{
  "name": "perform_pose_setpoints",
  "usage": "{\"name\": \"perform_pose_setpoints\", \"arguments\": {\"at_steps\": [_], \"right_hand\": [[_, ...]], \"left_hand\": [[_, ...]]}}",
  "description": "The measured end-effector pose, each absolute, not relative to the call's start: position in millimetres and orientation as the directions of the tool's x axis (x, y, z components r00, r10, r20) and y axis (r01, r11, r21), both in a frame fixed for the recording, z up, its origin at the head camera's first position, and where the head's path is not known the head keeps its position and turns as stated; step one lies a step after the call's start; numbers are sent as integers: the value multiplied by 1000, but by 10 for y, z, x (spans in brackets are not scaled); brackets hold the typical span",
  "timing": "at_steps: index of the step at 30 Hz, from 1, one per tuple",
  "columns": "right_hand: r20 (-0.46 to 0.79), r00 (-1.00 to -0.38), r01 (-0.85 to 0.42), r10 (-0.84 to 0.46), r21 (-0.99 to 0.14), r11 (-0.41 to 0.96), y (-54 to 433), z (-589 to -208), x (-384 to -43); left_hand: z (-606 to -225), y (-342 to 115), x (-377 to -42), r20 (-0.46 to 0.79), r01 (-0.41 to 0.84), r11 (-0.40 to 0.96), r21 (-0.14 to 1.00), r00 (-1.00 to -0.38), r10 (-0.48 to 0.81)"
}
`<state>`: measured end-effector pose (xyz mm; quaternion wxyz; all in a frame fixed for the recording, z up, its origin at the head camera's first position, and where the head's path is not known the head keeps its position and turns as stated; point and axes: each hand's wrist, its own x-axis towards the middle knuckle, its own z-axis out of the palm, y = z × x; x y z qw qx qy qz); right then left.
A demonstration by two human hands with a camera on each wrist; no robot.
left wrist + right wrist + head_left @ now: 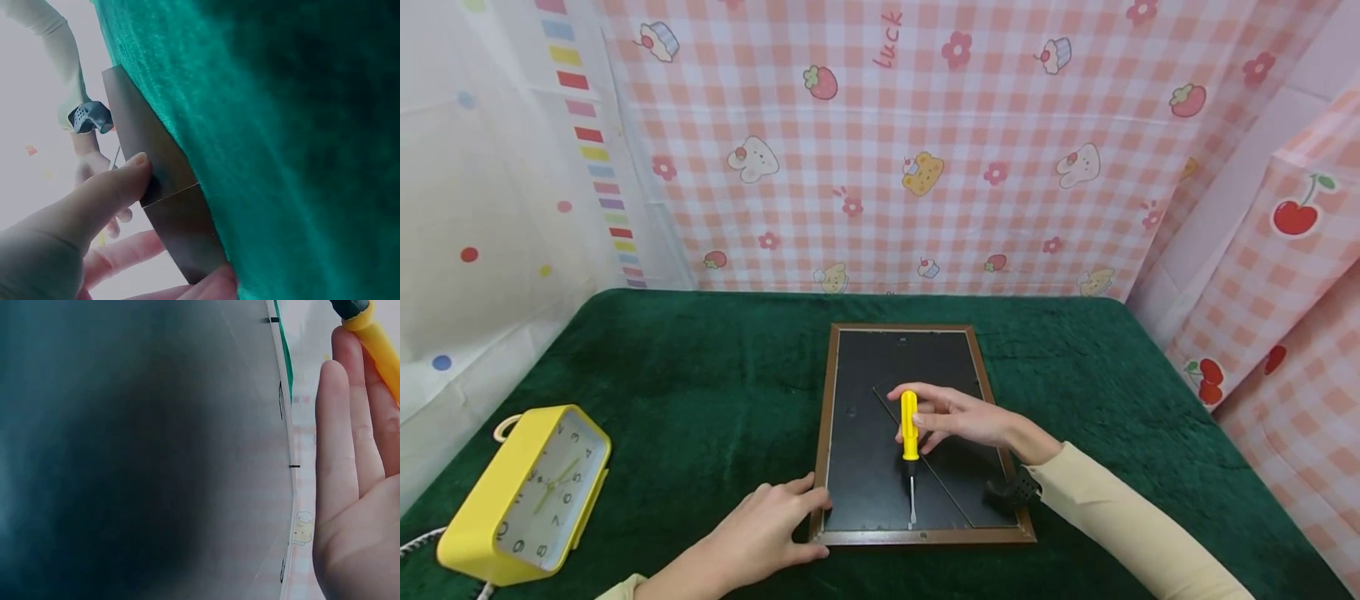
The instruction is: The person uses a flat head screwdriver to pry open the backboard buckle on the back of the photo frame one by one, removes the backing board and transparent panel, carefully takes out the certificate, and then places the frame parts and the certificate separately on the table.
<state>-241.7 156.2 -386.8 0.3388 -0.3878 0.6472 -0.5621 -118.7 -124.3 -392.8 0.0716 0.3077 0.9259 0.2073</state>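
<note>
A picture frame (831, 400) with a brown wooden edge lies back up on the green cloth, showing its black backing board (872, 358). My right hand (966, 419) holds a yellow-handled screwdriver (910, 417) over the board. Its blade points down toward me, with the tip at the board's near edge beside the wooden border. My left hand (767, 525) grips the near left corner. In the left wrist view the thumb (122, 181) presses one side of the mitred corner, with fingers along the other. The yellow handle (381, 353) rests against the right hand's fingers in the right wrist view.
A yellow alarm clock (482, 492) with a cord stands at the left on the green cloth (700, 367). A pink checked curtain (880, 150) hangs behind the table. A black device (1013, 492) is strapped to the right wrist, above the frame's right edge.
</note>
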Motion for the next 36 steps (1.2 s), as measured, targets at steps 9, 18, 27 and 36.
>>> {"name": "perform_pose_setpoints", "arguments": {"at_steps": [9,18,27,36], "right_hand": [[-12,-475,-116,-880,-990,77,1554,-3869,-2427],[-38,-471,-64,-881,-995,77,1544,-3905,-2449],[-86,-461,34,-883,-996,79,1538,-3983,-2500],[-128,-427,88,-895,-991,99,1478,-4043,-2523]], "left_hand": [[-3868,-1162,-1159,101,666,740,94,-746,658],[-3950,-1012,-1210,122,831,556,18,-554,824],[-3961,-1003,-1207,127,814,580,-8,-575,808],[-3961,-997,-1201,105,799,601,4,-598,794]]}}
